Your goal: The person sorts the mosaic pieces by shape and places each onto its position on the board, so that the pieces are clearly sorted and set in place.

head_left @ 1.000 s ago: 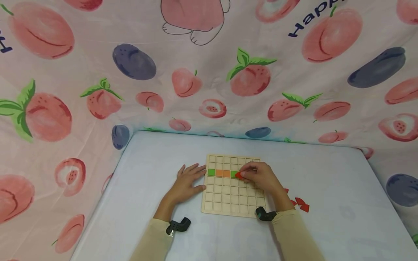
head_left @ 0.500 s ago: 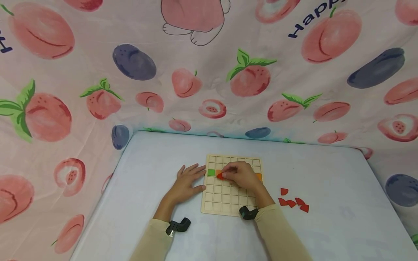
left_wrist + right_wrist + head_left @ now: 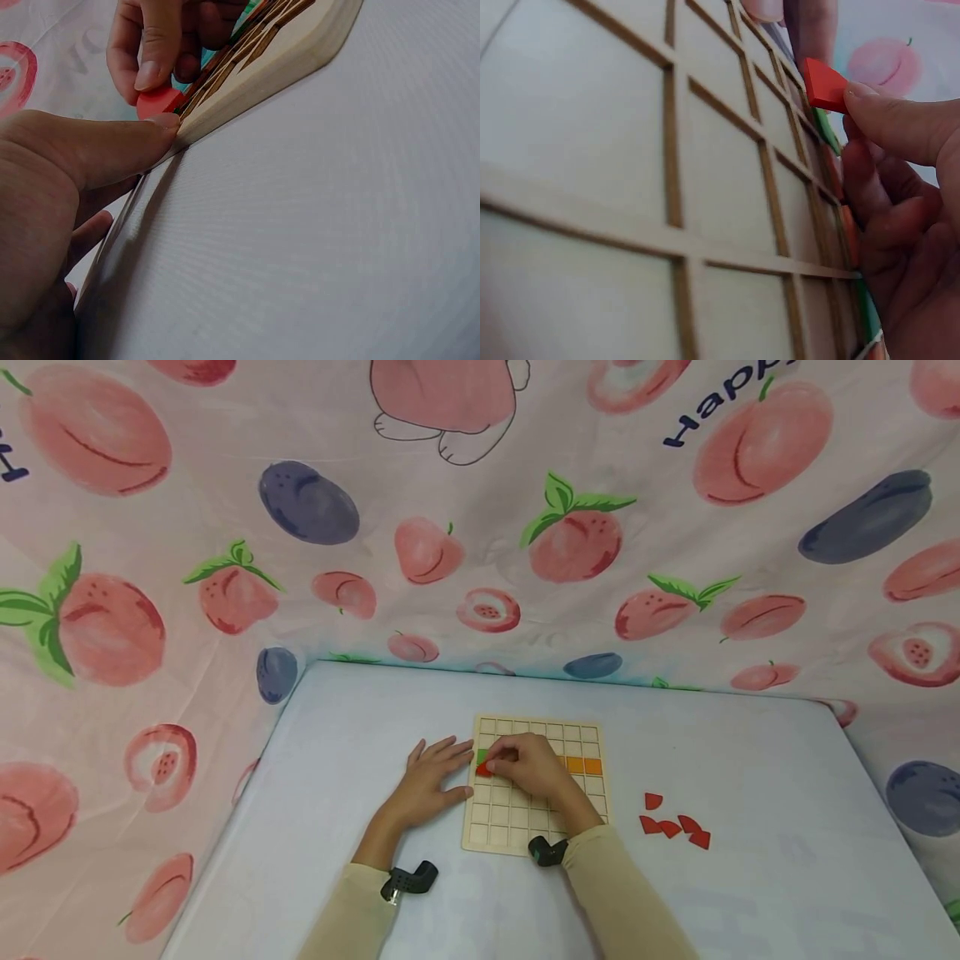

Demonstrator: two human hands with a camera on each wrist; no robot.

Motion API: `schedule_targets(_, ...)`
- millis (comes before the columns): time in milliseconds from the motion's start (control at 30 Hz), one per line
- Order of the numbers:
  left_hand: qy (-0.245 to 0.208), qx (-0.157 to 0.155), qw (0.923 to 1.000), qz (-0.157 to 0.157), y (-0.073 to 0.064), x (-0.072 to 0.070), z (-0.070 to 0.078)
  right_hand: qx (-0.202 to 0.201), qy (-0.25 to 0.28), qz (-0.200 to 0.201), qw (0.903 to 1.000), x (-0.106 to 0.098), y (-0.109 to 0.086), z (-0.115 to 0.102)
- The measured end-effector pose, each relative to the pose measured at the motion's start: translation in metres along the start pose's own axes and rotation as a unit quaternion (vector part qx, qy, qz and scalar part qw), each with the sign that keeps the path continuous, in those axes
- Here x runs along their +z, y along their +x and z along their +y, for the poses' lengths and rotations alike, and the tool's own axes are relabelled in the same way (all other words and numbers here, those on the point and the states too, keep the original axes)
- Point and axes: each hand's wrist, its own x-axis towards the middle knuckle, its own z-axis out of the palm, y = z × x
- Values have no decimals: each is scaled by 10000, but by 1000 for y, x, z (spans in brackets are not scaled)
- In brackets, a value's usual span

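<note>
Between thumb and fingers, my right hand [image 3: 528, 767] pinches a red quarter-round tile [image 3: 826, 86] close over the left end of a wooden grid board [image 3: 517, 838]. A green square tile [image 3: 482, 756] sits in the board's left column, just behind the red one. Orange square tiles [image 3: 583, 766] show farther right in the same row, and my right hand covers the row's middle. My left hand [image 3: 429, 783] lies with spread, straight fingers at the board's left edge; in the left wrist view its thumb [image 3: 112, 146] touches the rim.
Several loose red quarter-round tiles [image 3: 670, 828] lie on the white table [image 3: 787, 793] to the right of the board. Behind the table hangs a fruit-patterned cloth [image 3: 420, 560]. Each wrist wears a black camera [image 3: 547, 852].
My right hand has moved left across the board with the red tile, from the row's middle to its left end. Orange tiles on the right came into sight. The left hand stayed still.
</note>
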Motion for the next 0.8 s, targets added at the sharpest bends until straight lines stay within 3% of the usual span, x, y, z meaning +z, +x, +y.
schedule_targets(400,-23,69,9999,76,0,0,1,74,-315,-128,9994,3,2,5)
schedule_targets(800,20,-13,10000,-72,0,1,-1,-259,-732,-181,9968,3,2,2)
